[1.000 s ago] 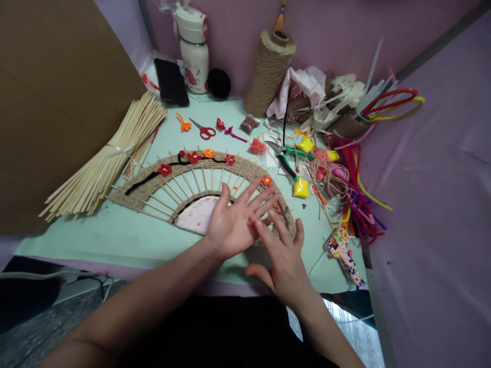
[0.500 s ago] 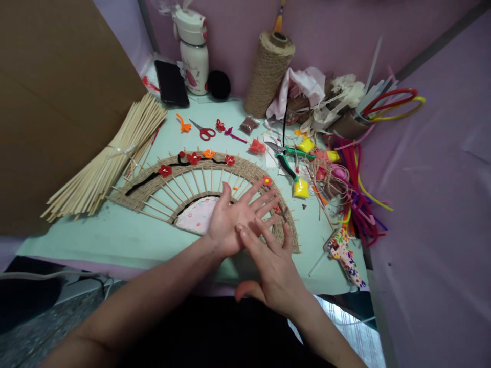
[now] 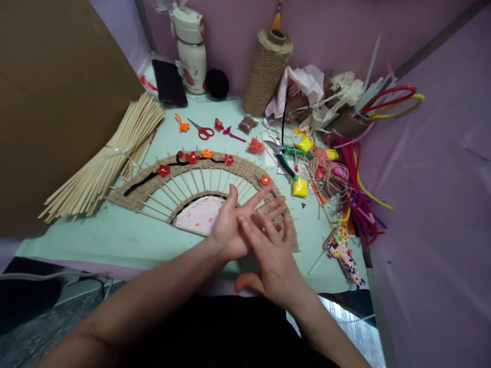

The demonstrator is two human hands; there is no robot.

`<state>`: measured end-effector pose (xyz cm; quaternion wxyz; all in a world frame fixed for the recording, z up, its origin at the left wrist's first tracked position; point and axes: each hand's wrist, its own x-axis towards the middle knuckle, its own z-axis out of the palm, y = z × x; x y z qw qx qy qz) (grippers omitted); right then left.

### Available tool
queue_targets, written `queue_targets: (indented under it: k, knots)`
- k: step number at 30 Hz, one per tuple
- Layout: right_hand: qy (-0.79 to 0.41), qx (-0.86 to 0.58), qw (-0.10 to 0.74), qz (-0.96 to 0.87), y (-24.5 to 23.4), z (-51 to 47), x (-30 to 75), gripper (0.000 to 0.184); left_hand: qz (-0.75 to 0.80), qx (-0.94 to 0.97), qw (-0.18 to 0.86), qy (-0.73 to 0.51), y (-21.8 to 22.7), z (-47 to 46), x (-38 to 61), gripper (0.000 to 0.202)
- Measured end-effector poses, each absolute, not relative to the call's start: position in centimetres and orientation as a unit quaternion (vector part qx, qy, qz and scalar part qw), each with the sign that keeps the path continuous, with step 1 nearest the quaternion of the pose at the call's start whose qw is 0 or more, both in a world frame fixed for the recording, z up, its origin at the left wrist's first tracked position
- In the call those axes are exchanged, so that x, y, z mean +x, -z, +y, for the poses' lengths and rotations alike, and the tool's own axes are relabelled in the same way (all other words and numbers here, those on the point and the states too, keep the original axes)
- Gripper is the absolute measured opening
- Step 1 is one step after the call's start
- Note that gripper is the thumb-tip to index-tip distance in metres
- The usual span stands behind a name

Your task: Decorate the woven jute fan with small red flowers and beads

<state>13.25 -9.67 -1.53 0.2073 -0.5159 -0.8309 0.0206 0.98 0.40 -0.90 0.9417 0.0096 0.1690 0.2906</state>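
My left hand is palm up with its fingers stretched out, holding nothing. Across its palm and fingers lie the fingertips of my right hand, whose fingers are spread, thumb apart. Both hands are over the right part of a fan-shaped weaving made of twine and thin sticks. Red and orange flowers and a black line decorate its outer band. A pale pink half-round panel forms its inner part, and my hands cover some of the weave.
A bundle of sticks lies left beside a brown board. Behind are red scissors, a bottle and a twine spool. Green-handled pruners, pipe cleaners and a patterned glue gun sit right.
My left hand has shifted slightly right, and its fingers lie further under my right fingers. My right fingers are bent a little more. The objects on the table stay in place.
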Motion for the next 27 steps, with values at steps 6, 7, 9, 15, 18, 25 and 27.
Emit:
queue_targets:
  k: [6, 7, 9, 15, 18, 25, 27]
  knots:
    - [-0.019, -0.534, 0.202, -0.821, 1.8, -9.7, 13.5, 0.089, 0.161, 0.024, 0.933, -0.32, 0.8, 0.5, 1.0, 0.071]
    - [-0.024, -0.534, 0.204, -0.821, 1.9, -9.6, 13.5, 0.09, 0.164, 0.023, 0.938, -0.305, 0.8, 0.5, 1.0, 0.073]
    - [-0.043, -0.516, 0.21, -0.83, 1.9, -9.6, 13.4, 0.09, 0.174, 0.019, 0.941, -0.289, 0.8, 0.5, 1.1, 0.077]
    - [-0.096, -0.533, 0.285, -0.791, 2.2, -9.6, 14.5, 0.087, 0.177, 0.016, 0.937, -0.3, 0.6, 0.7, 1.7, 0.074]
    - [-0.099, -0.544, 0.35, -0.756, 2.2, -9.7, 15.1, 0.075, 0.181, 0.022, 0.94, -0.288, 0.6, 0.5, 2.1, 0.075]
    - [-0.004, -0.646, 0.398, -0.651, 1.3, -9.1, 14.9, 0.027, 0.192, 0.034, 0.928, -0.316, 1.2, 0.2, 2.8, 0.071]
    - [0.013, -0.658, 0.377, -0.652, 1.4, -8.8, 14.6, 0.019, 0.186, 0.054, 0.923, -0.333, 1.3, -0.1, 3.0, 0.07]
